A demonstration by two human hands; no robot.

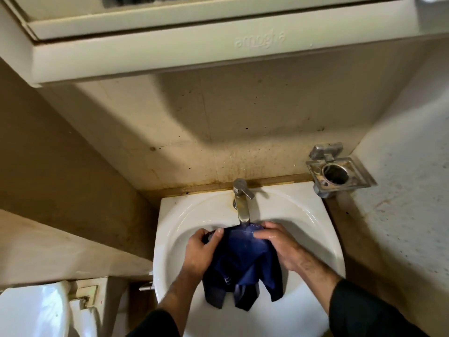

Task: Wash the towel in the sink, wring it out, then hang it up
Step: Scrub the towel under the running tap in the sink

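Under the faucet spout (pixel 243 210), the dark blue towel (pixel 245 263) hangs in the white sink (pixel 320 239). Left hand (pixel 201 251) and right hand (pixel 279 244) each grip an upper edge with curled fingers. Risk: the lower folds overhang the front rim and may drip onto the floor.

I'm looking into a home bathroom: white washbasin (pixel 315 239) with chrome tap (pixel 241 203) at centre, toilet (pixel 31 310) lower left, mirror cabinet (pixel 170 45) along the top.
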